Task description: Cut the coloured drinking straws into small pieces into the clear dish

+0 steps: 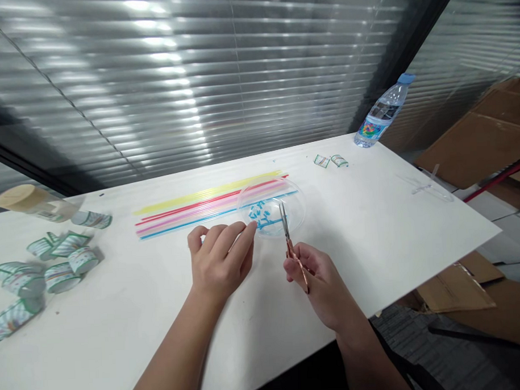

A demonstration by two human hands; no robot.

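My left hand [223, 254] is closed, its fingertips pinching a thin blue straw [272, 222] that sticks out to the right over a clear round plastic dish [302, 208]. Inside the dish lie several short cut bits of blue straw [255, 211]. In my right hand [316, 275] is a pair of scissors [290, 248] with copper-coloured handles, blades pointing away from me and close to the straw's right end. Whether the blades touch the straw I cannot tell. Behind the dish and to its left, long yellow straws [200, 195], with red, pink and blue ones, lie side by side.
Several patterned paper rolls [62, 277] sit at the left, near a clear container with a tan lid [16, 196]. Two small patterned pieces [339, 160] lie at the back right, before a water bottle [374, 118]. Cardboard boxes [475, 145] stand beyond the table's right edge.
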